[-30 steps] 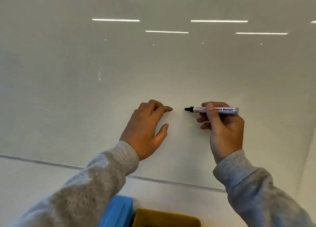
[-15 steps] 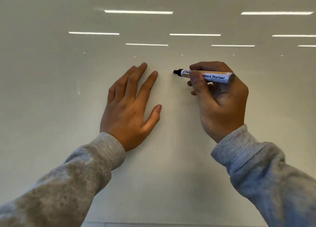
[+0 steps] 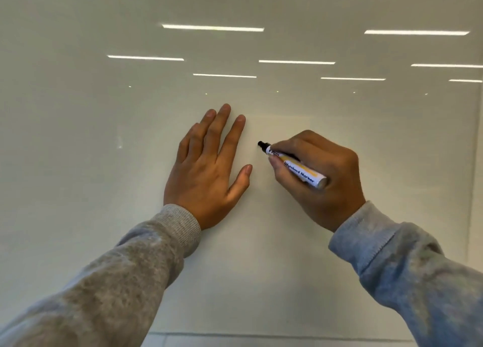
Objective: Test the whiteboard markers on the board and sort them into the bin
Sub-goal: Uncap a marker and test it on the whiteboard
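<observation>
A marker (image 3: 292,163) is gripped by the right hand (image 3: 321,179), tip at the whiteboard (image 3: 104,163); the left hand (image 3: 206,171) is laid flat; a firm, short stroke is advised.

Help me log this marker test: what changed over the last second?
The left hand uncurled and now lies flat on the whiteboard. The right hand tilted the marker from level to tip-down toward the board. Its grip is unchanged; no ink mark shows.

The person wore a grey, mottled sweatshirt with long sleeves. Each of the 2 sleeves, the left sleeve (image 3: 109,281) and the right sleeve (image 3: 407,265), ended in a ribbed cuff at the wrist.
</observation>
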